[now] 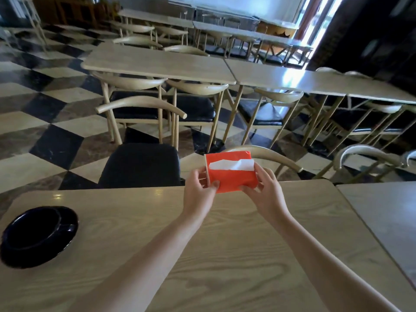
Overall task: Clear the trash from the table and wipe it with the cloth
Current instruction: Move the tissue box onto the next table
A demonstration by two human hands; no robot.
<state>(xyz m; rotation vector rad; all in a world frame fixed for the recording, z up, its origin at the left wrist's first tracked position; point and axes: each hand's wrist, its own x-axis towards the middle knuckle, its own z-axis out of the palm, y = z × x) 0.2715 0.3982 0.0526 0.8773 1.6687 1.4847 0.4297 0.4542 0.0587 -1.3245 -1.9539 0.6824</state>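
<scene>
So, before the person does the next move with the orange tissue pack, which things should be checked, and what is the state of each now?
1. Left hand grips the orange tissue pack: ok, fingers wrap its left end.
2. Right hand grips it too: ok, fingers hold its right end.
3. Pack is lifted off the table: ok, held over the far edge.
4. White tissue shows at the opening: ok.
5. Black ashtray out of the arms' way: ok, far left on the table.
6. Wiping cloth within reach: cannot tell, none in view.
</scene>
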